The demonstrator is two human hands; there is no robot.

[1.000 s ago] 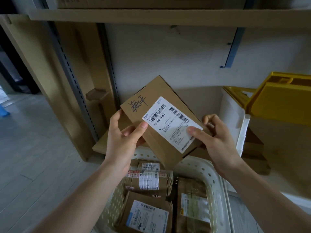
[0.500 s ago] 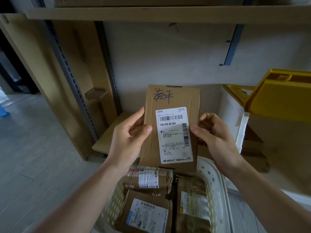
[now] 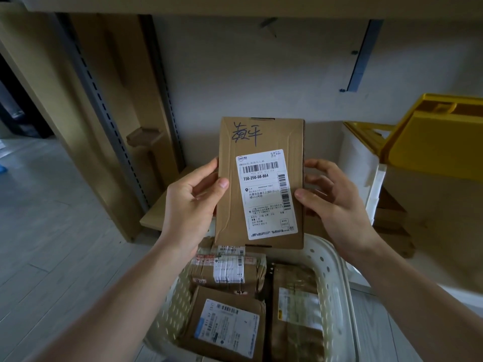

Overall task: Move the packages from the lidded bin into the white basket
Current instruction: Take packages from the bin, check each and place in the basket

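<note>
Two bare arms reach in from the bottom edge. The left hand (image 3: 192, 202) and the right hand (image 3: 337, 202) wear no gloves, no rings and no watch. Both wrists and forearms are bare, with no sleeve showing. The thumbnails are short and plain, with no paint on them

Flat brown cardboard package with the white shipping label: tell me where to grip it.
Grip the flat brown cardboard package by its two long side edges, at mid-height, one of the hands from each side. It stands upright and thin, label facing the camera, and the left hand and right hand grip exactly there.
</note>
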